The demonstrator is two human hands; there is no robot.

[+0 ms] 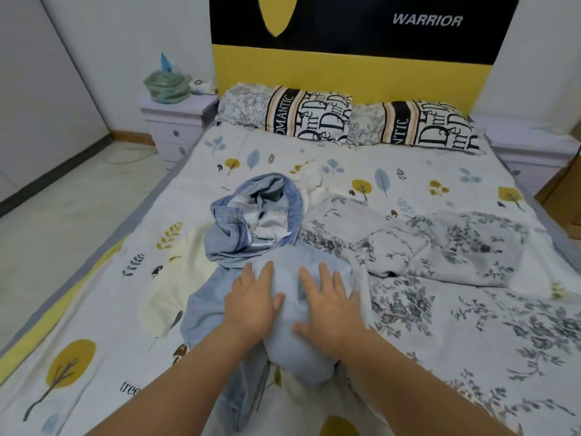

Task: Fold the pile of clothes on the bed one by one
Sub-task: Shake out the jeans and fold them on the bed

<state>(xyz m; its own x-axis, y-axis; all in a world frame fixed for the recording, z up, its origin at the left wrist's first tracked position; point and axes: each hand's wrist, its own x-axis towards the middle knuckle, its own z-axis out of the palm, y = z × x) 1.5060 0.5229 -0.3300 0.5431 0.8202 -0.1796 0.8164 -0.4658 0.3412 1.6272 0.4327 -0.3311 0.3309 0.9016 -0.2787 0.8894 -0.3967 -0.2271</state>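
Observation:
A pair of light blue jeans (292,354) lies bunched in the middle of the bed (393,171), its open waistband (251,212) turned toward the headboard. My left hand (251,300) and my right hand (327,306) lie flat side by side on the denim, fingers straight and pointing away from me. A cream garment (166,297) is spread under the jeans to the left. A grey floral cloth (440,247) sits crumpled to the right of the jeans.
Two patterned pillows (309,114) lean against the yellow and black headboard (361,70). A white nightstand (177,121) with a green bag (166,84) stands left of the bed. Tiled floor (63,215) runs along the left side.

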